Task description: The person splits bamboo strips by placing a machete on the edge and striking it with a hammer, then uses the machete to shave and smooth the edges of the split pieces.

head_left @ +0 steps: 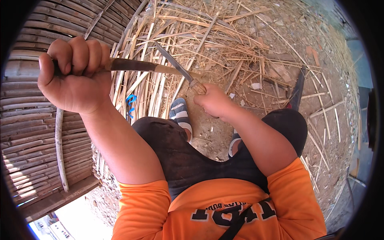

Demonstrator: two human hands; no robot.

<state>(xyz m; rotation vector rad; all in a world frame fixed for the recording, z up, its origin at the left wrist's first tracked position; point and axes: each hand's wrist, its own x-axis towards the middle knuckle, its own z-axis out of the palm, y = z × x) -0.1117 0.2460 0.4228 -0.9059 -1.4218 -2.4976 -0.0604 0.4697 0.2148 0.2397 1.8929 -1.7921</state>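
Two hands were clamped tight: at upper left, the left hand (pixel 78 76) around a curved dark-and-tan piece (pixel 135 65); at centre, the right hand (pixel 214 101) around a wooden-handled knife (pixel 174 61), its blade crossing the piece. Beyond, pale strips (pixel 236 42) littered upper centre.

Left hand (pixel 78 78): one, raised, inner wrist toward the wearer, fingers curled into a firm fist. Left forearm (pixel 122 144): extended forward. Right hand (pixel 212 100): one, closed. Right forearm (pixel 256 132): angled inward, forward.
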